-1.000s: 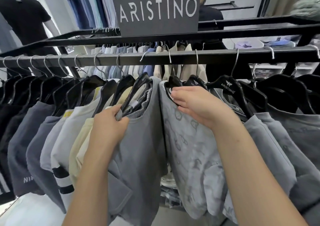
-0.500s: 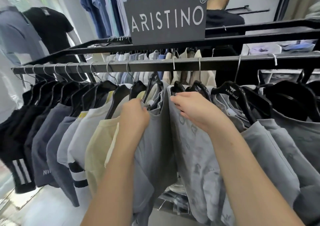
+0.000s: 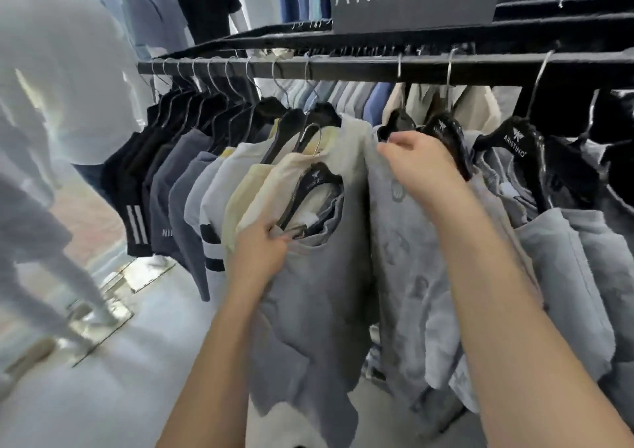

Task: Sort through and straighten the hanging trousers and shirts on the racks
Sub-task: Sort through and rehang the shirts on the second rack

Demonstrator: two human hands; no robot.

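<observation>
Shirts (image 3: pixel 192 190) are hanging in a row along the black rail (image 3: pixel 343 68). The left grip (image 3: pixel 260 252) is clutching the collar and black hanger (image 3: pixel 310 187) of a plain grey shirt (image 3: pixel 319 303), its hook sitting below the rail. The right grip (image 3: pixel 418 163) is pinching the shoulder of a patterned grey shirt (image 3: pixel 404 262) hanging just beside it.
</observation>
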